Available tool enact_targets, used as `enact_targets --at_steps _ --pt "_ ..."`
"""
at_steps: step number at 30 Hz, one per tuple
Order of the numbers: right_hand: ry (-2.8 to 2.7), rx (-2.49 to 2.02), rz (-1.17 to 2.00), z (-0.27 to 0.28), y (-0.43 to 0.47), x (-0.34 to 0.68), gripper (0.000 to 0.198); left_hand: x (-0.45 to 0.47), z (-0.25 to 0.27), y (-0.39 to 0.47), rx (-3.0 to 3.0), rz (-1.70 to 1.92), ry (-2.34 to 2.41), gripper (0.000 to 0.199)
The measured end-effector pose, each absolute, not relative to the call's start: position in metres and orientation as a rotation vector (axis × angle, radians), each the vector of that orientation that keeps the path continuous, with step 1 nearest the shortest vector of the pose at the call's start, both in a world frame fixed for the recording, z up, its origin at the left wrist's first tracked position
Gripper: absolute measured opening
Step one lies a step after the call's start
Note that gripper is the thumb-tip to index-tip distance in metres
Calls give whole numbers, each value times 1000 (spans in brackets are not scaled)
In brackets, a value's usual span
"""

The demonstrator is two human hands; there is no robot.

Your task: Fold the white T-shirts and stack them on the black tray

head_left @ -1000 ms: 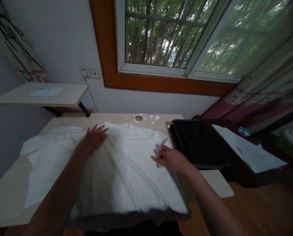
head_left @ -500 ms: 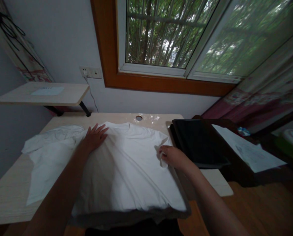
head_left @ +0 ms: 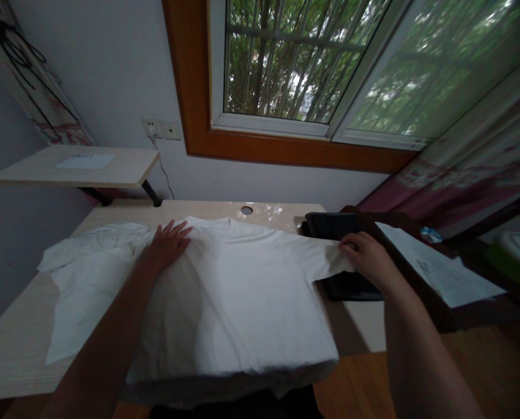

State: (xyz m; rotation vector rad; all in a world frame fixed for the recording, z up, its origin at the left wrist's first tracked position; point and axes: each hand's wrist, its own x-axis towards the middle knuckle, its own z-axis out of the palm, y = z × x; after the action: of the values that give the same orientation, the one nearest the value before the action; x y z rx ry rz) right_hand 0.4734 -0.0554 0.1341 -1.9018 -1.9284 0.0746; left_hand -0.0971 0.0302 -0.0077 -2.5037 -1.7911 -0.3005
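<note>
A white T-shirt (head_left: 260, 297) lies spread across the desk, its collar toward the window and its hem hanging over the near edge. My left hand (head_left: 169, 245) rests flat on the shirt's left shoulder area, fingers spread. On the other side, my right hand (head_left: 367, 256) pinches the end of the right sleeve, which is stretched out sideways over a black folded item (head_left: 351, 288). To the left of my left arm lies a second white garment (head_left: 89, 279), crumpled at its top.
The pale wooden desk (head_left: 15, 343) has a raised shelf (head_left: 124, 166) with a paper (head_left: 85, 161) at its back left. A dark surface at the right bears a white sheet (head_left: 438, 267). Behind are a window (head_left: 303, 64) and a wall socket (head_left: 161, 128).
My right hand has moved to the right, drawing the bunched sleeve out straight over the black item. My left hand stays in place on the shirt.
</note>
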Motion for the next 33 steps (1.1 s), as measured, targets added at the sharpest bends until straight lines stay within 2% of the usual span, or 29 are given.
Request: enact_targets --at_steps 10,14,16,21,24,26,30,33 --pt "-2297 -1209 1275 141 -82 401 17 -98 -10 32 -2483 -310 -1783 51" --pt "-2341 -1053 1668 124 -83 374 31 -98 -10 31 -2484 -330 -1763 50" --pt "-2300 -1128 1620 113 -79 369 32 -99 -11 32 -2484 -337 -1755 50" --pt "-2107 -1708 900 87 -62 379 26 -101 -15 33 -2478 -376 -1756 49" --pt "-2088 -1879 665 73 -56 386 24 -101 -15 33 -2484 -374 -1751 50" --pt "-2109 -1888 692 66 -56 388 29 -100 -15 33 -2487 -367 -1745 51" --pt "-2008 -1829 960 54 -58 387 41 -100 -14 33 -2486 -364 -1746 51" --pt "-1896 -1791 1064 45 -57 386 42 -99 -15 33 -2471 -362 -1755 50"
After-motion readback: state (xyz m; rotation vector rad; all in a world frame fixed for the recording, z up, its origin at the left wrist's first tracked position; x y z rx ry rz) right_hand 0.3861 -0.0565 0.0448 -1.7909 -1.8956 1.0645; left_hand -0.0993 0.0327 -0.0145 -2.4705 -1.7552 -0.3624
